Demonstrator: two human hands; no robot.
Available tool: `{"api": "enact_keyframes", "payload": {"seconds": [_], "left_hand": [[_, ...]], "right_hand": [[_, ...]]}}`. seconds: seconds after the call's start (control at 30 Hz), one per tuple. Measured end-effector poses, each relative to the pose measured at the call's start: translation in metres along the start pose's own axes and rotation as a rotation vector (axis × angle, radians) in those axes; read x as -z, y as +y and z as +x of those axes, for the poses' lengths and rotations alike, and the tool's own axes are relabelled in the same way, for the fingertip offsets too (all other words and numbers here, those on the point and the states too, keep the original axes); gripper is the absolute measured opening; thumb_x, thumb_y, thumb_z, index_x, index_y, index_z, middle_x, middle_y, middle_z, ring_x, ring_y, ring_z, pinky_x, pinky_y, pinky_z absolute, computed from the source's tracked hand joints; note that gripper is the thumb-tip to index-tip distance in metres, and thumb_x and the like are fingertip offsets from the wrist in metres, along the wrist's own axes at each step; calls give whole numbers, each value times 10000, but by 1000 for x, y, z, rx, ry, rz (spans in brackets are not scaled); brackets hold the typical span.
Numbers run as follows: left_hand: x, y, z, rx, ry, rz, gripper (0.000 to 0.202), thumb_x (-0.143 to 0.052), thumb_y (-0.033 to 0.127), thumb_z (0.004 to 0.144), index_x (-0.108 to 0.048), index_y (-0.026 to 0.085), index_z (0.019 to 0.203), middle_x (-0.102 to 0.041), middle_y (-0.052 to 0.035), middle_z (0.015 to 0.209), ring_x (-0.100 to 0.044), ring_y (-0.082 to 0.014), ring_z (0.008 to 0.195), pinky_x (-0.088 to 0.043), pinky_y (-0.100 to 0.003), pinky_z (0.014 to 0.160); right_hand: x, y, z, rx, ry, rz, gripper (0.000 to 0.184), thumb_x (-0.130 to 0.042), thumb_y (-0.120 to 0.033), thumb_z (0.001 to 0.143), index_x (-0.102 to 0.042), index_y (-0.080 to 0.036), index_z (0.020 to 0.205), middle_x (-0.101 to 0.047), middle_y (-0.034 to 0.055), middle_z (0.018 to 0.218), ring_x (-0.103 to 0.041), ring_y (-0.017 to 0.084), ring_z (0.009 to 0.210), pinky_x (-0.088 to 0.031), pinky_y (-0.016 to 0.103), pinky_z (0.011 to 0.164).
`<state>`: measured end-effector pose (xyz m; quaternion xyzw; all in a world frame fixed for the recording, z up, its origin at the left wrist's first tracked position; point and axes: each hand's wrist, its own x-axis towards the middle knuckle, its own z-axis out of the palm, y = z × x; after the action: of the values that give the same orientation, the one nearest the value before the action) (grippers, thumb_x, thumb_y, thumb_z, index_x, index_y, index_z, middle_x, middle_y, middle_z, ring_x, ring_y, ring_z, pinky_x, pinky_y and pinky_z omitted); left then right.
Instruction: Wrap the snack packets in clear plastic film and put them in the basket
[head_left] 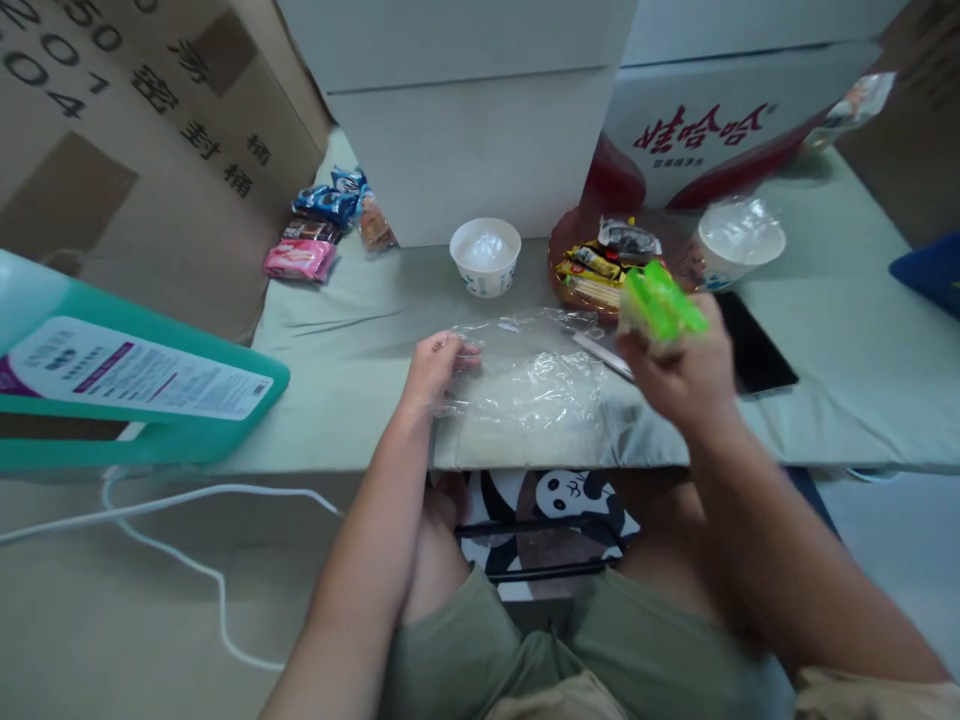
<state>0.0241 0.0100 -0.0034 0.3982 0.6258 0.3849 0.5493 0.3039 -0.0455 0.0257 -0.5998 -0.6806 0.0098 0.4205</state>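
Observation:
My left hand (436, 372) pinches the left edge of a clear plastic bag (536, 375), which lies crinkled across the table cloth. In my right hand (688, 378) is a bright green snack packet (661, 305), raised above the table and slightly blurred. Behind that packet sits a reddish-brown tray (559, 262) with several wrapped snacks (592, 265), partly covered by the hand. A pale, thin strip (602, 353) lies beside the bag's right end. Under my right wrist, a black flat tablet-like object (754, 345) shows in part.
A white paper bowl (486, 262) stands behind the bag; another bowl (739, 245) holds clear plastic. Small snack packets (304, 250) lie at the back left. A green liquid jug (142, 370) is at left. White boxes (480, 150) and a cardboard carton (150, 180) border the table (337, 420).

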Motion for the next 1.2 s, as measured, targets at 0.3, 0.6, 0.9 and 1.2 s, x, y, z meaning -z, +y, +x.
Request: {"api": "enact_keyframes", "payload": {"seconds": [0.3,0.6,0.9,1.2], "left_hand": [[0,-1,9,-54,-88,68,110,-643,263,798,-606,184,731,-753,-78,867,-708,-150,711,-415,-184,499],[38,-31,23,-529,382,418,416,-734,230,758,-601,256,1151,-688,-64,1162,-684,-181,964,-566,-313,813],[26,-13,-74,-679,-566,913,539,-812,515,733,-700,243,1185,-702,-125,1350,-579,-358,1373,-447,-557,1180],[40,-16,-75,-485,-420,775,177,-622,288,885,-792,245,906,-806,-68,1098,-763,-250,1028,-609,-414,949]], "right_hand": [[3,6,39,-2,-61,-258,444,-726,-434,823,-678,-184,1188,-702,188,1089,-653,352,1015,-518,520,894],[-38,-30,-83,340,-854,166,708,-771,-449,817,-544,-286,1468,-560,125,1552,-479,391,1464,-372,665,1184],[-33,-24,-70,184,-690,276,214,-554,-254,944,-765,-255,909,-786,67,1204,-731,298,1157,-556,536,1009],[6,-13,-61,-10,-657,376,493,-699,-403,874,-662,-247,1341,-712,99,1365,-680,322,1255,-559,522,1067]]}}
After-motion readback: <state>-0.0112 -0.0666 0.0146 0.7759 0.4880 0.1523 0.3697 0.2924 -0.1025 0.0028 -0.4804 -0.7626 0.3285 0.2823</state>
